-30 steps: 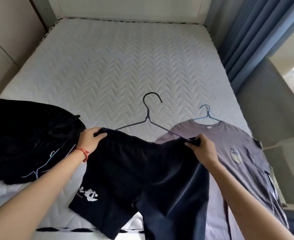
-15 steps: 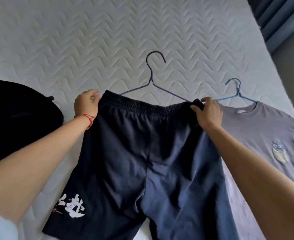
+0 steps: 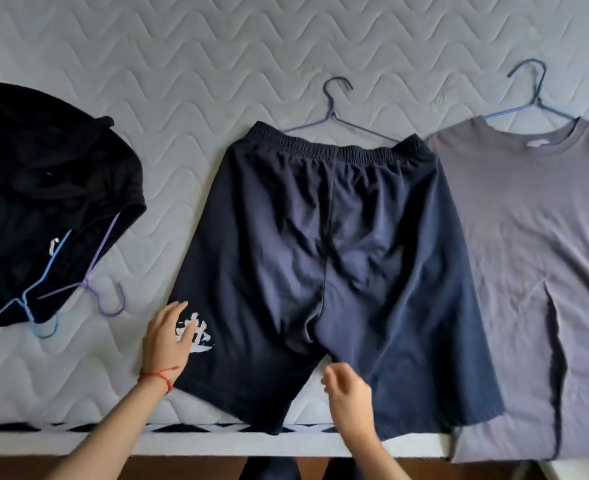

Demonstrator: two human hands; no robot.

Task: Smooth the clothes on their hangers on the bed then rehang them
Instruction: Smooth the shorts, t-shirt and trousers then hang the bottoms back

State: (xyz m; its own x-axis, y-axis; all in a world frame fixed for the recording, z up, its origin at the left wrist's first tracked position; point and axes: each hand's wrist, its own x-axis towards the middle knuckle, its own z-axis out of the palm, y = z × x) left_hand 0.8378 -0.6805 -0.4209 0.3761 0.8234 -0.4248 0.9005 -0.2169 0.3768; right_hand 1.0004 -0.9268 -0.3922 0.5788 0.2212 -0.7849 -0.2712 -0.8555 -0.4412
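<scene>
Dark navy shorts (image 3: pixel 327 258) lie flat on the white quilted mattress (image 3: pixel 182 81), waistband far, on a purple wire hanger (image 3: pixel 334 112) whose hook points away. My left hand (image 3: pixel 168 341) rests with relaxed fingers on the left leg beside the white printed characters. Over the inner edge of the right leg, near the hem, my right hand (image 3: pixel 350 396) has loosely curled fingers and holds nothing. A grey T-shirt (image 3: pixel 528 265) on a blue hanger (image 3: pixel 532 91) lies flat at the right.
A heap of black clothes (image 3: pixel 43 202) lies at the left with a blue hanger (image 3: pixel 40 306) and a purple hanger (image 3: pixel 102 278) poking out. The mattress's front edge (image 3: pixel 182 441) runs below the shorts, and the shirt hem hangs over it.
Both hands have let go of the waistband corners and moved down to the leg hems. The shorts now lie flat. The camera has tipped down toward the near bed edge.
</scene>
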